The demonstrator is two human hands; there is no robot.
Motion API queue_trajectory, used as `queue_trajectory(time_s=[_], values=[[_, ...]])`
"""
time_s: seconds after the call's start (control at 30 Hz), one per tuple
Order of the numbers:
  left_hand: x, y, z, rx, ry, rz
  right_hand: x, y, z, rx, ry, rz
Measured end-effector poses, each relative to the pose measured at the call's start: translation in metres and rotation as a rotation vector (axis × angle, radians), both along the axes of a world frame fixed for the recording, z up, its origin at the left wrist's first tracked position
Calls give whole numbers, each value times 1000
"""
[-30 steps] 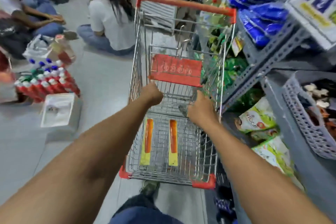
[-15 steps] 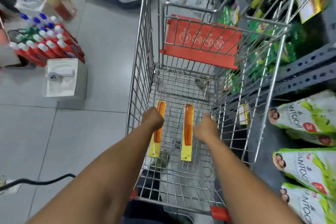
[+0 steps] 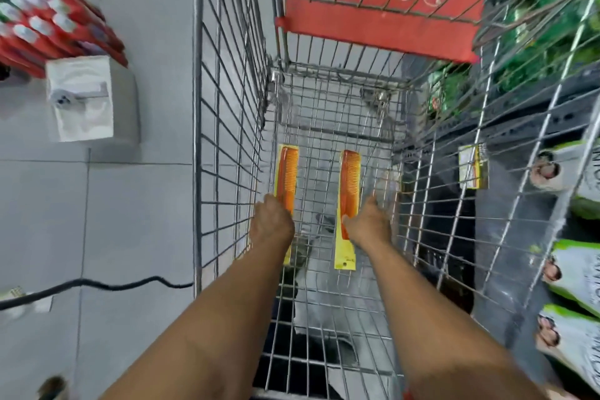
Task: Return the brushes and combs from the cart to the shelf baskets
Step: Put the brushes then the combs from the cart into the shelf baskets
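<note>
Two orange combs, the left comb point(image 3: 287, 178) and the right comb point(image 3: 349, 187), are lying on the wire cart point(image 3: 324, 302) floor over grey tiles point(image 3: 97, 221) (shelving alongside). The left hand point(image 3: 272, 227) and right hand point(image 3: 368, 223) are each touching one; finger grip cannot be told.

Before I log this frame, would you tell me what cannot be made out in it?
- Head view: whether the left hand has gripped the left comb; the hand's back hides its fingers.
- Same for the right hand at the right comb.
- Shelf baskets: none in view.
- Print on the right comb's yellow card: too small.
- Red bottles at the left edge: blurred, cut off.
</note>
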State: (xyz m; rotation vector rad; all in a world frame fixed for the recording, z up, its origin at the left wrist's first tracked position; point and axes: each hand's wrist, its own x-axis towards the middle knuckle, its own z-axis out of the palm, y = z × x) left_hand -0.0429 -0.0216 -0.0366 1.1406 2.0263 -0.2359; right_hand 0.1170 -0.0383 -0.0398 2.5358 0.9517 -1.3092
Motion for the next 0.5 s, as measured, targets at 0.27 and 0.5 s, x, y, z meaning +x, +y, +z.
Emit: queue_trajectory(time_s=[0.27,0.5], values=[[7,-4,-12,27,88,10,-7,-3,-15,45,-52,7],[6,-4,-14,56,78,84,-10,-6,-15,112,-185,17]])
